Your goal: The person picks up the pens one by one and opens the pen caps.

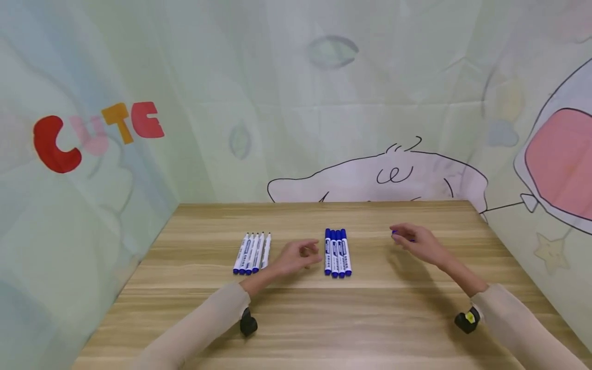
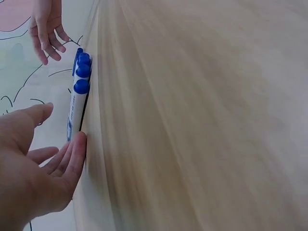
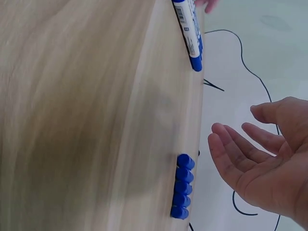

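Observation:
My left hand [image 1: 298, 254], fingers loosely bent and holding nothing, hovers just left of a row of capped white-and-blue markers [image 1: 338, 253]. In the left wrist view its fingertips overlap the near end of a marker [image 2: 76, 111]. My right hand [image 1: 418, 245] is above the right part of the table, its fingers relaxed with a gap to the thumb. Beneath it, several blue marker caps [image 3: 182, 187] line up side by side; in the head view that hand hides most of them. Left of my left hand lie several uncapped markers [image 1: 252, 253], tips pointing to the back.
The wooden table [image 1: 333, 318] ends at a printed cloth backdrop [image 1: 208, 144], which also runs along both sides. A small black wrist camera [image 1: 248, 324] hangs below the left sleeve, and another wrist camera [image 1: 467, 320] below the right one.

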`<state>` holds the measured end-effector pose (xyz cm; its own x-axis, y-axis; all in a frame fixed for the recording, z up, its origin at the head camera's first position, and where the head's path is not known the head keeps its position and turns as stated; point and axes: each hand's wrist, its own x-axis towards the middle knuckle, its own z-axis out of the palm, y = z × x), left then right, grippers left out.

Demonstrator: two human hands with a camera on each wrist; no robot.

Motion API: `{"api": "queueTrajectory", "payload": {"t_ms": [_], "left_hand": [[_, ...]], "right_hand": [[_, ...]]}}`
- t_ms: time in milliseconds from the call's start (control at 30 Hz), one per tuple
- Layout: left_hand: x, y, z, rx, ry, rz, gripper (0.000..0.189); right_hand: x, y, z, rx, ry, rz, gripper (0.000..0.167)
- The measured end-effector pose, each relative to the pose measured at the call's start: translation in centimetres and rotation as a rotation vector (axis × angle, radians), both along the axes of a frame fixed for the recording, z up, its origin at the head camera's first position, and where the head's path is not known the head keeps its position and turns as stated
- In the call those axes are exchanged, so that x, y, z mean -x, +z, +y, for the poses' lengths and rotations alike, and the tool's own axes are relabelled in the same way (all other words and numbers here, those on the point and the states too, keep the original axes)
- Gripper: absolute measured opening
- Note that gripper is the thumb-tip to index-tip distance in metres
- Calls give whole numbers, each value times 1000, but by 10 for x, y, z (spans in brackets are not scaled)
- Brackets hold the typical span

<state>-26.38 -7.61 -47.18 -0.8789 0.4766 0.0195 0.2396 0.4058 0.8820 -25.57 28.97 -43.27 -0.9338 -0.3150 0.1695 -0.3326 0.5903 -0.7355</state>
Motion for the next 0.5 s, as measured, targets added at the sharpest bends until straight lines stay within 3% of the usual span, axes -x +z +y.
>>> {"api": "queueTrajectory", "payload": {"t_ms": [200,500], "left_hand": [[6,-3,16,-11,47,9,66],[5,-6,34,52,119,123,69]], "right_hand": [[1,-8,-8,16,37,9,34],[-2,-13,-8,29,58,-2,32]]}}
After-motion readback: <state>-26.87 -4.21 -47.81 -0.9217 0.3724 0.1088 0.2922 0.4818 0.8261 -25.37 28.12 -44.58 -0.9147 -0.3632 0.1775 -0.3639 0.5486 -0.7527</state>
